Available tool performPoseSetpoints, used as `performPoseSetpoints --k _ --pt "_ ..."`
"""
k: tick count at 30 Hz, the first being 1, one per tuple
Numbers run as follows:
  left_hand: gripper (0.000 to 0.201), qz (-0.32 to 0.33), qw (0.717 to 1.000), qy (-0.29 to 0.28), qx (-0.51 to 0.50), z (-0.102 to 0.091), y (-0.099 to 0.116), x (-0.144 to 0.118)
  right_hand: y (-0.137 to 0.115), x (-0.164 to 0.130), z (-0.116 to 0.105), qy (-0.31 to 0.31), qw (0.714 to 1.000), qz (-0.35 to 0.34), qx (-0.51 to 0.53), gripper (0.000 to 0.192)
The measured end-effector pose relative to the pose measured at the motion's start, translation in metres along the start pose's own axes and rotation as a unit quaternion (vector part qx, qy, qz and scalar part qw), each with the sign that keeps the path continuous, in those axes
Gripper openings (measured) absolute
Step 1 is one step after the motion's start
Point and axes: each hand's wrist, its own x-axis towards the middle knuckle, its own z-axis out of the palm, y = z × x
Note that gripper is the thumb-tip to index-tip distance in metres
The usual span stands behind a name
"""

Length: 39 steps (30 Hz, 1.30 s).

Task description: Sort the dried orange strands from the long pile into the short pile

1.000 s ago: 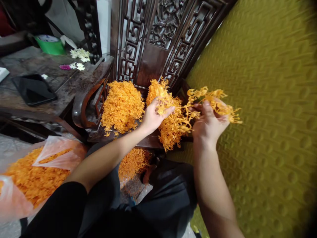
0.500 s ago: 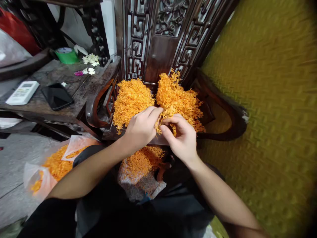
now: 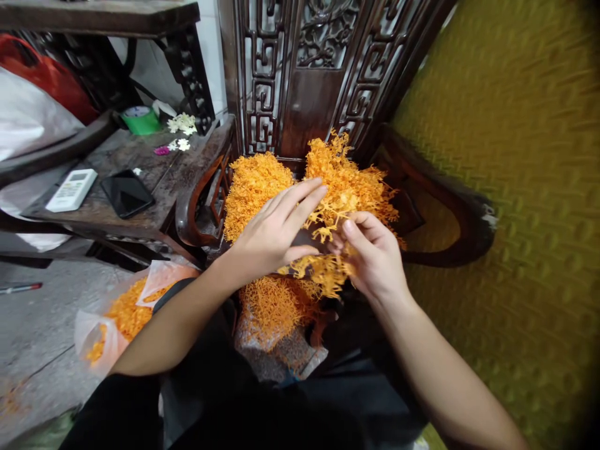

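Note:
My right hand (image 3: 375, 253) is closed, thumb against fingers, on a small orange branching sprig (image 3: 330, 215). Its thin strands stick out to the left. My left hand (image 3: 284, 225) lies just left of the sprig with fingers stretched out and thumb apart, holding nothing that I can see. Below and between the hands hangs a looser orange clump (image 3: 328, 275), slightly blurred; whether it joins the held sprig I cannot tell. Behind them, two heaped orange piles, a left pile (image 3: 260, 184) and a right pile (image 3: 351, 172), rest on the dark carved wooden chair (image 3: 314, 103).
Lower down, more orange strands (image 3: 272, 309) sit on clear plastic. A plastic bag (image 3: 115, 334) of orange pieces stands on the floor at left. The side seat (image 3: 140, 159) bears a remote (image 3: 72, 189), a phone (image 3: 126, 192), green tape (image 3: 140, 120) and flowers (image 3: 182, 124).
My hands have moved apart. The left hand has opened its fingers and let go of the orange strands; the right has shifted right with the sprig. The camera view has swung slightly left.

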Motion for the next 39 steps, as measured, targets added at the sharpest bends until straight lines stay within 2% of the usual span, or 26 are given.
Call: performPoseSetpoints --k 3,5,8,11,14,17,19,21,22,23,25,27,29,31,35,39 --pt "0.047 0.011 0.999 0.018 0.035 0.002 -0.008 -0.001 -0.003 -0.001 -0.010 0.012 0.999 0.004 -0.036 0.028" --pt "0.035 0.004 0.997 0.041 0.071 0.004 -0.010 -0.002 -0.005 -0.002 -0.015 0.009 0.993 -0.019 -0.119 0.027" --pt "0.024 0.013 0.990 0.080 0.116 0.004 -0.012 -0.002 -0.010 -0.005 -0.020 -0.031 0.957 -0.081 -0.276 0.018" --pt "0.020 0.046 0.984 0.111 0.135 0.003 -0.015 -0.001 -0.017 -0.007 -0.021 -0.065 0.927 -0.118 -0.351 0.012" --pt "0.024 0.082 0.989 0.079 0.097 0.005 -0.018 -0.003 -0.021 -0.008 -0.022 -0.049 0.916 -0.131 -0.377 0.014" --pt "0.022 0.093 0.995 0.042 0.020 0.004 -0.026 -0.006 -0.024 -0.007 -0.034 -0.044 0.903 -0.149 -0.400 0.014" --pt "0.019 0.050 0.998 0.044 -0.013 -0.002 -0.036 -0.007 -0.027 -0.005 -0.050 0.000 0.890 -0.189 -0.416 0.013" --pt "0.018 -0.052 0.995 0.073 -0.052 -0.008 -0.048 -0.007 -0.031 -0.002 -0.067 0.080 0.875 -0.242 -0.411 0.011" --pt "0.018 -0.111 0.986 0.091 -0.090 -0.010 -0.053 -0.006 -0.032 -0.001 -0.073 0.099 0.874 -0.259 -0.400 0.010" --pt "0.018 -0.164 0.971 0.100 -0.143 -0.010 -0.056 -0.004 -0.032 0.000 -0.078 0.087 0.879 -0.265 -0.386 0.008" --pt "0.018 -0.220 0.934 0.081 -0.270 -0.005 -0.055 0.001 -0.029 0.000 -0.078 -0.016 0.896 -0.255 -0.363 0.006" --pt "0.018 -0.226 0.902 0.034 -0.368 0.004 -0.045 0.006 -0.025 -0.002 -0.068 -0.127 0.893 -0.247 -0.354 0.013" --pt "0.020 -0.218 0.890 -0.008 -0.401 0.012 -0.030 0.011 -0.020 -0.004 -0.056 -0.177 0.883 -0.251 -0.356 0.017" --pt "0.027 -0.193 0.901 -0.057 -0.385 0.017 -0.015 0.014 -0.017 -0.006 -0.046 -0.202 0.877 -0.252 -0.357 0.018" --pt "0.049 -0.083 0.936 -0.150 -0.307 0.021 -0.001 0.018 -0.016 -0.007 -0.042 -0.232 0.875 -0.244 -0.349 0.018" --pt "0.048 0.009 0.948 -0.133 -0.289 0.032 -0.005 0.018 -0.020 -0.009 -0.045 -0.238 0.878 -0.224 -0.350 0.013"
